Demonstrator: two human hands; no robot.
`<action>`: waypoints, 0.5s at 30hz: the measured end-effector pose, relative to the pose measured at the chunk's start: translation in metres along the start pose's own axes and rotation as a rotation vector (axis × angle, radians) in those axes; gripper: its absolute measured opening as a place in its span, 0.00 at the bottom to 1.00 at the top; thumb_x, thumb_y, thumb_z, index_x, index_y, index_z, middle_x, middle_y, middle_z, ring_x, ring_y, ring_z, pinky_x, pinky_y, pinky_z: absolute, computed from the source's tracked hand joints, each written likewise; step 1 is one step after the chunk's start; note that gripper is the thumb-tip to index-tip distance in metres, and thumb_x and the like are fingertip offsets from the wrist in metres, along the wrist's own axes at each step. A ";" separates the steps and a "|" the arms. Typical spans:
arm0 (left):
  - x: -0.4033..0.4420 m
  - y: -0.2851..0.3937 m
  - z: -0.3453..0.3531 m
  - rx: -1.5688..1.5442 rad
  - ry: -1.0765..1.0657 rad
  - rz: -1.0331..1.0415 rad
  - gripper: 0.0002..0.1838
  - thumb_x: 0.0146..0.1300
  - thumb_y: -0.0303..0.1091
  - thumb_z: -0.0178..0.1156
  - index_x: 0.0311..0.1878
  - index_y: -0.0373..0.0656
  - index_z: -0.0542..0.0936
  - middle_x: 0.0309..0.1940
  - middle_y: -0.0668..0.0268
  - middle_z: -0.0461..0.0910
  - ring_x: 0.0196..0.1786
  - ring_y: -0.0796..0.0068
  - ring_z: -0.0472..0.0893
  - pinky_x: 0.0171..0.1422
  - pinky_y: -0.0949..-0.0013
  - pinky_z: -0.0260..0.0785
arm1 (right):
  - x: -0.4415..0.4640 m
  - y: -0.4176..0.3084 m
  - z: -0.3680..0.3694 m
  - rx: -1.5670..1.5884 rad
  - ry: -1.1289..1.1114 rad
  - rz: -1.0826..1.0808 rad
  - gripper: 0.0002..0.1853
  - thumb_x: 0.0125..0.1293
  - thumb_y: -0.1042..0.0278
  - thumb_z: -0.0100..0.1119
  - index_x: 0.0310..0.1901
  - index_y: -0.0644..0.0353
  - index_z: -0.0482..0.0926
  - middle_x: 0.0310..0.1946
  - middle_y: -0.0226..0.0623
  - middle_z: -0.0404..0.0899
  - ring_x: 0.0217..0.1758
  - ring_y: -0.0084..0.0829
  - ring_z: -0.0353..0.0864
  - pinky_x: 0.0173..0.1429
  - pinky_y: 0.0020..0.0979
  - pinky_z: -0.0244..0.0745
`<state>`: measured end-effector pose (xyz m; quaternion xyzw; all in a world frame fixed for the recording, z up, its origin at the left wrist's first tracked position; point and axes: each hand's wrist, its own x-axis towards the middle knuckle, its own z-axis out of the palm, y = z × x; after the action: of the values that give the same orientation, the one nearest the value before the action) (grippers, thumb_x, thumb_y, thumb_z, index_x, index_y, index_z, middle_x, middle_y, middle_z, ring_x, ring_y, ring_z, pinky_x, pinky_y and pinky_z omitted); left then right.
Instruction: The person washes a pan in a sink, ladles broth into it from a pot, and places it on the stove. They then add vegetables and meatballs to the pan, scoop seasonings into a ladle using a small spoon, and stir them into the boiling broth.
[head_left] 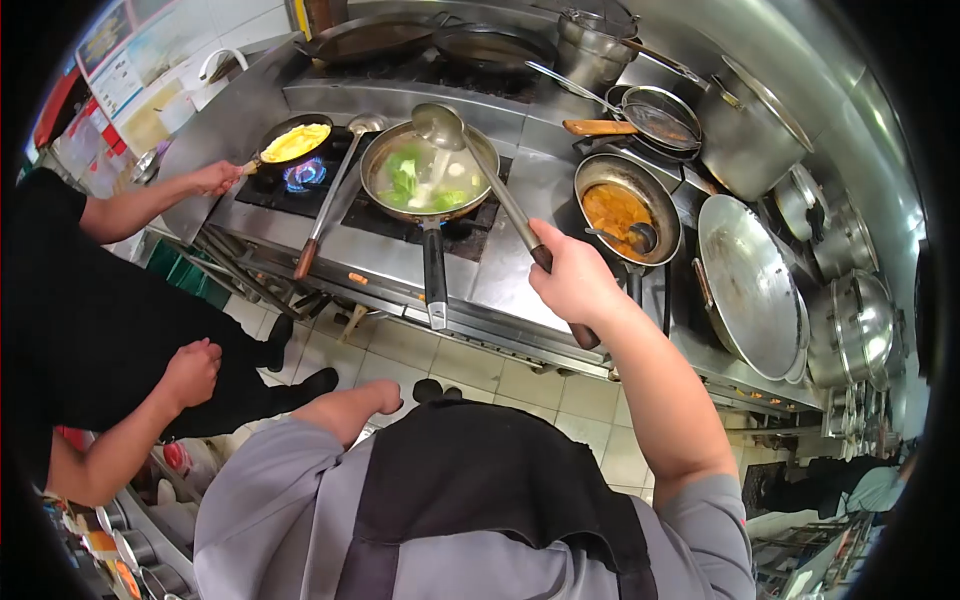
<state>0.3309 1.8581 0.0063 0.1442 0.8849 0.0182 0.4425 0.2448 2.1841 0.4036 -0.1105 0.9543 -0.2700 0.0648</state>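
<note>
My right hand [575, 275] is wrapped round the dark handle of a long ladle [510, 205]. The ladle's bowl is over the far side of a frying pan [430, 215], which holds pale broth with green leafy vegetables [408, 178] and whitish pieces. The pan's black handle [434, 275] points towards me, and no hand is on it. My left hand [385, 397] hangs low by my body, away from the stove; its fingers are mostly hidden. Right of the broth pan stands a pan of orange-brown sauce [622, 215] with a spoon [642, 237] in it.
On the left, a co-worker's hand [218, 178] grips a small pan of yellow egg [296, 143] above a lit burner flame [304, 175]. Another ladle [335, 200] lies between the pans. A wide wok [752, 285], strainers [655, 120] and metal pots [755, 130] crowd the right side.
</note>
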 end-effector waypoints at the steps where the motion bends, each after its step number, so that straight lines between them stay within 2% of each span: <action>1: 0.008 0.001 -0.009 -0.003 0.011 -0.015 0.22 0.62 0.46 0.54 0.46 0.38 0.84 0.50 0.49 0.81 0.54 0.48 0.79 0.59 0.53 0.71 | 0.005 0.001 0.004 -0.066 0.025 -0.009 0.32 0.60 0.69 0.56 0.68 0.59 0.64 0.47 0.54 0.80 0.51 0.52 0.79 0.57 0.43 0.74; 5: 0.031 0.013 -0.046 -0.057 0.145 0.031 0.22 0.64 0.47 0.51 0.41 0.37 0.85 0.46 0.48 0.82 0.51 0.46 0.80 0.58 0.52 0.71 | 0.028 0.004 0.021 -0.211 0.030 0.024 0.32 0.61 0.70 0.54 0.68 0.61 0.62 0.46 0.54 0.79 0.49 0.52 0.80 0.55 0.45 0.74; 7: 0.034 0.023 -0.075 -0.056 0.104 0.087 0.22 0.64 0.47 0.51 0.45 0.37 0.84 0.49 0.48 0.81 0.54 0.48 0.79 0.59 0.54 0.71 | 0.034 0.001 0.023 -0.209 0.006 0.032 0.31 0.61 0.69 0.54 0.68 0.63 0.63 0.44 0.56 0.79 0.48 0.52 0.80 0.54 0.45 0.74; 10: 0.069 0.018 -0.075 0.048 0.085 0.179 0.22 0.65 0.46 0.51 0.45 0.37 0.84 0.49 0.48 0.81 0.54 0.48 0.80 0.59 0.54 0.71 | 0.027 -0.013 0.012 0.093 -0.093 0.116 0.30 0.61 0.70 0.54 0.67 0.63 0.64 0.40 0.56 0.79 0.46 0.50 0.81 0.53 0.44 0.74; 11: 0.085 0.015 -0.070 0.099 0.088 0.211 0.22 0.65 0.46 0.51 0.44 0.37 0.84 0.49 0.47 0.81 0.53 0.48 0.80 0.58 0.54 0.72 | 0.030 -0.008 0.011 0.253 -0.168 0.149 0.29 0.62 0.70 0.54 0.65 0.65 0.66 0.35 0.48 0.79 0.36 0.42 0.81 0.43 0.41 0.76; 14: 0.097 0.006 -0.062 -0.027 0.128 0.213 0.22 0.65 0.47 0.51 0.42 0.37 0.85 0.46 0.48 0.82 0.51 0.47 0.81 0.57 0.53 0.72 | 0.024 -0.026 -0.009 0.862 -0.348 0.377 0.25 0.62 0.70 0.55 0.60 0.67 0.69 0.31 0.36 0.77 0.22 0.25 0.76 0.28 0.29 0.71; 15: 0.093 0.007 -0.064 -0.022 0.117 0.195 0.22 0.65 0.47 0.51 0.42 0.37 0.85 0.46 0.48 0.82 0.51 0.47 0.81 0.57 0.53 0.72 | 0.021 -0.032 -0.015 0.996 -0.343 0.419 0.24 0.62 0.70 0.55 0.60 0.69 0.69 0.30 0.35 0.76 0.21 0.25 0.74 0.25 0.29 0.68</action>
<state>0.2288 1.8965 -0.0261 0.2232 0.8908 0.0794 0.3878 0.2279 2.1600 0.4316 0.0828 0.6892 -0.6470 0.3155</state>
